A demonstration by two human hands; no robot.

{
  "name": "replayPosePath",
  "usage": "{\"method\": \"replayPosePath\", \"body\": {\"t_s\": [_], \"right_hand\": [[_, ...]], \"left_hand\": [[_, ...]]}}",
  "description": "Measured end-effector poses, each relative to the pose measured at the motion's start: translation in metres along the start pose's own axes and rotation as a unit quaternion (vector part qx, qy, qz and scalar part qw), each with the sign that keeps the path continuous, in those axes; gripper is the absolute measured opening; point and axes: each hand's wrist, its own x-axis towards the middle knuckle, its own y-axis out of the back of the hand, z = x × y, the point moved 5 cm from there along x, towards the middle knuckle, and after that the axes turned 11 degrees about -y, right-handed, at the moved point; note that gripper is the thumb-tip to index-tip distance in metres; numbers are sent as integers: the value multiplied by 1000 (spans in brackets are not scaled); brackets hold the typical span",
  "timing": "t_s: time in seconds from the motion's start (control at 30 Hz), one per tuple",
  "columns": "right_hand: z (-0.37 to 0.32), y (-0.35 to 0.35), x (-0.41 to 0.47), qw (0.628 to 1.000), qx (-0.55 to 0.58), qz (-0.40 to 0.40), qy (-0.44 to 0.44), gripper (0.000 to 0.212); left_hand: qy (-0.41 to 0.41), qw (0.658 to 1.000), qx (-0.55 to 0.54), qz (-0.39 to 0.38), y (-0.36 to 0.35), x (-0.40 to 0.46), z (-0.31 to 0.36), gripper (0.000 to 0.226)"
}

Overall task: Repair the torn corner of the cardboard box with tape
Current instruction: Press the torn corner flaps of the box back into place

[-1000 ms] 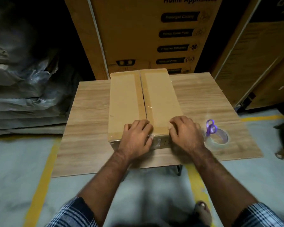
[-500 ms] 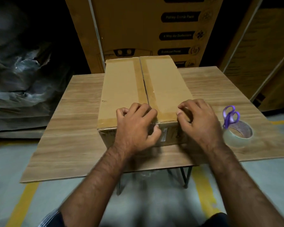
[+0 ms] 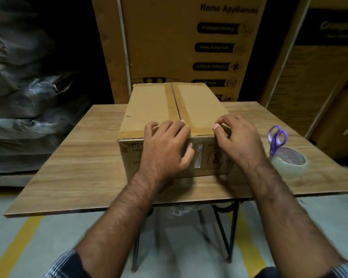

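L hand (image 3: 167, 147) lay draped over the near top edge of the cardboard box (image 3: 149, 109), fingers loosely bent on the top panel just left of the centre seam, thumb down on the near face beside a small white label (image 3: 198, 156); grip relaxed, nothing held, just resting/pressing on the box. R hand (image 3: 239, 141) sat at the near right top corner of the box, fingers curled, tips on the brown tape strip (image 3: 201, 131) running along that near edge; whether it pinched anything couldn't be told. Box stood mid tabletop (image 3: 78, 167), long axis near-to-far, top seam taped. Clear tape roll (image 3: 289, 164) lay flat near the right edge, just right of the R wrist, w/ purple scissors (image 3: 276, 140) propped on its far side.
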Motion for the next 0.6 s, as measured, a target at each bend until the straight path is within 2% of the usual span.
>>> {"method": "replayPosePath", "body": {"t_s": [0.17,0.33,0.43,0.6], "right_hand": [[-18,6,-35,1000,-18,-6,13,35],[-58,7,-76,996,-44,-34,63,38],[-80,3,-91,988,-65,-72,117,38],[-85,7,-86,964,-34,-170,202,42]], "left_hand": [[-4,1000,-17,-3,8,-28,18,62],[-7,999,-54,0,19,-48,17,60],[19,996,-78,29,22,-64,0,56],[9,988,-142,62,31,-79,-35,60]]}}
